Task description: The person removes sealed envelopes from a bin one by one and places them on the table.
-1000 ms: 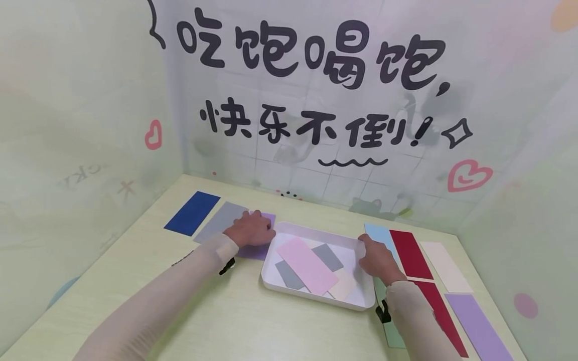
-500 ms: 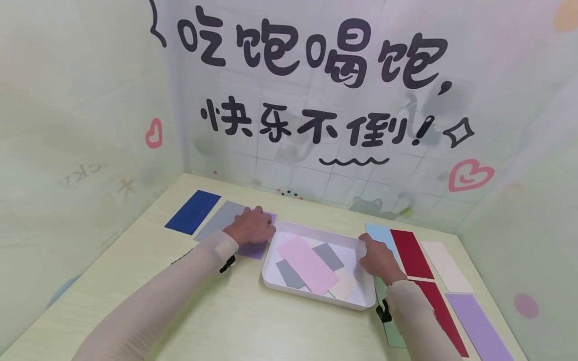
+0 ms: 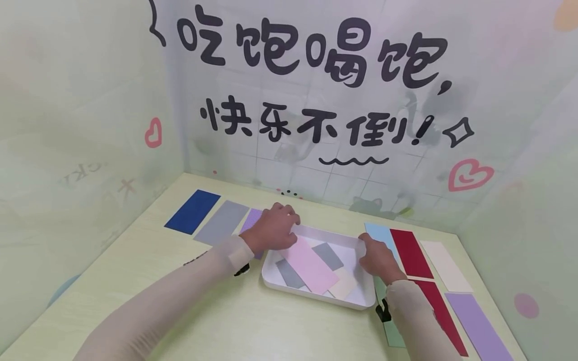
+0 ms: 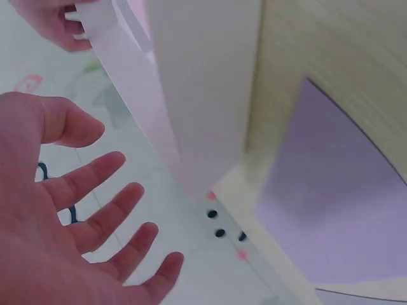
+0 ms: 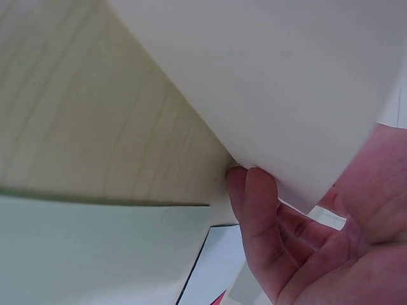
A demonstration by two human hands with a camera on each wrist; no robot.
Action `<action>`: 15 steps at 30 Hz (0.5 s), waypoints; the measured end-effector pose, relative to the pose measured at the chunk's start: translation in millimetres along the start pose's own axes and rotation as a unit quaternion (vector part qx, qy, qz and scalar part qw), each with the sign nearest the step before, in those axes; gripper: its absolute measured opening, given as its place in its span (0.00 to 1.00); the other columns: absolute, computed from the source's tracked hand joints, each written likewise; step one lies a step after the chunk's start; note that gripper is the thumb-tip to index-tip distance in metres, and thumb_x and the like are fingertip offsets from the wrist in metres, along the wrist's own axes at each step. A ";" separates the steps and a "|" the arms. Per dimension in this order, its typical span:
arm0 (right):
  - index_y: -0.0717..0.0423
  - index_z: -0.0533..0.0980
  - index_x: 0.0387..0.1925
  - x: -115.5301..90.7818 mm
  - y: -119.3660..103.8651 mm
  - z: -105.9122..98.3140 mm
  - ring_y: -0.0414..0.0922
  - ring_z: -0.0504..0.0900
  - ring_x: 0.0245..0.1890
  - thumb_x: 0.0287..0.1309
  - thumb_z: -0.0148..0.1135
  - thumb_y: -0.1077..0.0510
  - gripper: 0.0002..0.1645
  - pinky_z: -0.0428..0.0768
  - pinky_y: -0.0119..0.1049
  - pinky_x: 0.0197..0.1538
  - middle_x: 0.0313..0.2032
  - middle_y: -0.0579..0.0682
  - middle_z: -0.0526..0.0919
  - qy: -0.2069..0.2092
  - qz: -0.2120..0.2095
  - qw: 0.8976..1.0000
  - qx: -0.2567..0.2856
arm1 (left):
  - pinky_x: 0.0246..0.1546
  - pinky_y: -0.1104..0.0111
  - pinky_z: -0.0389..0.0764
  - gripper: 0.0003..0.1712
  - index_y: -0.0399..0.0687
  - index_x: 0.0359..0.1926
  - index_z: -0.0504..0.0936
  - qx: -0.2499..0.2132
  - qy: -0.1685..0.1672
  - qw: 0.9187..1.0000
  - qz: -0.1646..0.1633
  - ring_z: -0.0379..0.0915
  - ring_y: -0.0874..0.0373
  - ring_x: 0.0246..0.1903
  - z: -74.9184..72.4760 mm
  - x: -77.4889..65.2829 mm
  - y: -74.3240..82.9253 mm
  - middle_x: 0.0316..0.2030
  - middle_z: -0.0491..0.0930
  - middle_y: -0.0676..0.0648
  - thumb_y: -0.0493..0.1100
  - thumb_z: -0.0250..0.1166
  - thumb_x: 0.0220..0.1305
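A shallow white tray (image 3: pixel 318 303) sits mid-table, holding a pink card (image 3: pixel 311 265), two visible grey pieces (image 3: pixel 328 255) and a cream card (image 3: pixel 344 285). My right hand (image 3: pixel 378 256) grips the tray's right side; in the right wrist view its fingertips (image 5: pixel 261 190) curl under the lower edge. Over the tray's left rim hovers my left hand (image 3: pixel 274 228), its fingers spread and loosely bent with nothing between them, as the left wrist view also shows. Beneath it, partly hidden by the hand, lies a purple card (image 3: pixel 250 220).
On the left are a grey card (image 3: pixel 221 223) and a dark blue card (image 3: pixel 192 211). To the right lie a light blue card (image 3: pixel 378 232), two red cards (image 3: pixel 411 253), a cream card (image 3: pixel 446 265), another purple card (image 3: pixel 478 326) and a green card (image 3: pixel 394 336). Printed sheets wall the table.
My left hand has come off the purple card and the tray's left side, rising and moving right over the rim. The right hand and the tray stay where they were.
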State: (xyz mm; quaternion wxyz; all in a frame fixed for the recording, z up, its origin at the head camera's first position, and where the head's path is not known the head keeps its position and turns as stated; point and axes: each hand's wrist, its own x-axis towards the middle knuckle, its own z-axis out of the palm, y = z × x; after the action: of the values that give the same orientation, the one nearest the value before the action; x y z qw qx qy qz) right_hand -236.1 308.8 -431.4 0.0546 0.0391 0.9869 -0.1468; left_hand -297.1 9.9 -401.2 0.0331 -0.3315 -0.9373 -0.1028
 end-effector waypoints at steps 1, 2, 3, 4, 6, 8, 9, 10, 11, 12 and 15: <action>0.61 0.64 0.65 0.3 -0.1 -0.5 0.55 0.79 0.43 0.57 0.65 0.66 0.35 0.81 0.49 0.42 0.52 0.64 0.78 -0.001 0.001 1.000 0.000 | 0.49 0.48 0.72 0.21 0.55 0.56 0.81 0.001 0.001 1.000 0.019 0.64 0.45 0.60 -0.1 -0.1 5.2 0.58 0.73 0.48 0.48 0.59 0.62; 0.60 0.64 0.65 0.6 0.0 -0.8 0.55 0.79 0.43 0.57 0.65 0.66 0.35 0.81 0.50 0.42 0.52 0.64 0.78 -0.001 0.002 1.000 0.000 | 0.50 0.48 0.72 0.20 0.55 0.55 0.81 0.002 0.001 0.999 0.038 0.63 0.45 0.61 -0.2 -0.3 10.2 0.58 0.74 0.48 0.48 0.60 0.62; 0.60 0.64 0.65 0.6 -0.4 -1.4 0.55 0.79 0.43 0.57 0.65 0.65 0.35 0.81 0.50 0.42 0.52 0.64 0.78 -0.003 0.004 1.000 0.001 | 0.51 0.49 0.72 0.20 0.55 0.55 0.81 0.006 -0.001 0.998 0.056 0.63 0.46 0.61 0.7 -0.4 14.8 0.58 0.74 0.49 0.49 0.61 0.62; 0.60 0.64 0.66 0.7 -0.5 -1.8 0.56 0.79 0.43 0.57 0.65 0.65 0.35 0.81 0.50 0.43 0.53 0.64 0.77 -0.004 0.005 1.000 0.000 | 0.52 0.50 0.71 0.20 0.55 0.56 0.81 0.008 -0.008 0.997 0.073 0.63 0.46 0.62 0.8 -0.7 19.6 0.58 0.74 0.49 0.48 0.62 0.62; 0.60 0.64 0.66 0.8 -0.5 -2.1 0.56 0.78 0.44 0.57 0.66 0.66 0.36 0.81 0.51 0.44 0.53 0.64 0.77 -0.007 0.009 1.000 0.002 | 0.53 0.52 0.71 0.21 0.57 0.57 0.80 0.025 -0.023 0.993 0.111 0.63 0.48 0.62 3.0 -0.5 27.5 0.59 0.73 0.50 0.48 0.63 0.63; 0.60 0.64 0.66 1.1 -0.1 -2.0 0.56 0.78 0.44 0.57 0.66 0.66 0.36 0.81 0.52 0.44 0.54 0.64 0.77 -0.010 0.014 1.000 0.003 | 0.54 0.54 0.71 0.23 0.59 0.59 0.79 0.036 -0.050 0.987 0.147 0.62 0.49 0.62 6.1 -0.4 33.9 0.61 0.72 0.51 0.48 0.65 0.62; 0.60 0.64 0.66 1.2 0.2 -1.7 0.56 0.78 0.44 0.57 0.66 0.66 0.37 0.81 0.52 0.45 0.54 0.64 0.76 -0.010 0.015 1.000 0.002 | 0.54 0.55 0.70 0.24 0.60 0.60 0.79 0.040 -0.065 0.983 0.164 0.62 0.50 0.62 7.9 -0.5 36.4 0.61 0.71 0.51 0.48 0.66 0.61; 0.60 0.64 0.66 1.4 0.7 -1.3 0.56 0.78 0.44 0.56 0.66 0.66 0.37 0.81 0.52 0.45 0.54 0.65 0.76 -0.011 0.015 1.000 0.002 | 0.54 0.55 0.70 0.25 0.62 0.60 0.78 0.043 -0.079 0.980 0.180 0.62 0.51 0.63 9.6 -0.6 38.4 0.62 0.71 0.52 0.48 0.67 0.60; 0.60 0.64 0.66 1.6 1.1 -0.7 0.56 0.78 0.45 0.56 0.66 0.66 0.37 0.81 0.52 0.45 0.54 0.65 0.76 -0.010 0.015 1.000 0.001 | 0.53 0.57 0.70 0.27 0.64 0.61 0.78 0.048 -0.091 0.975 0.195 0.62 0.52 0.63 11.4 -0.7 39.9 0.62 0.70 0.53 0.48 0.68 0.60; 0.60 0.64 0.66 1.7 1.3 -0.3 0.56 0.78 0.45 0.56 0.66 0.66 0.37 0.81 0.52 0.45 0.54 0.65 0.76 -0.009 0.015 1.000 0.001 | 0.53 0.57 0.70 0.28 0.65 0.61 0.78 0.046 -0.105 0.972 0.206 0.61 0.52 0.63 12.7 -0.9 41.2 0.63 0.70 0.54 0.48 0.69 0.59; 0.60 0.63 0.66 2.0 1.4 0.4 0.56 0.78 0.45 0.57 0.66 0.66 0.37 0.81 0.52 0.45 0.55 0.65 0.76 -0.008 0.013 1.000 0.003 | 0.53 0.58 0.69 0.29 0.68 0.62 0.77 0.043 -0.130 0.963 0.230 0.61 0.53 0.63 16.1 -1.5 42.1 0.64 0.69 0.54 0.49 0.70 0.57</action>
State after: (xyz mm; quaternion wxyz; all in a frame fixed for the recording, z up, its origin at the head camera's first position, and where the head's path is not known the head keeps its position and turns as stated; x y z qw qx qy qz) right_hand -238.0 310.1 -432.4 0.0641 0.0505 0.9854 -0.1492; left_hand -269.3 44.4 -409.9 -0.0520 -0.5472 -0.8354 -0.0081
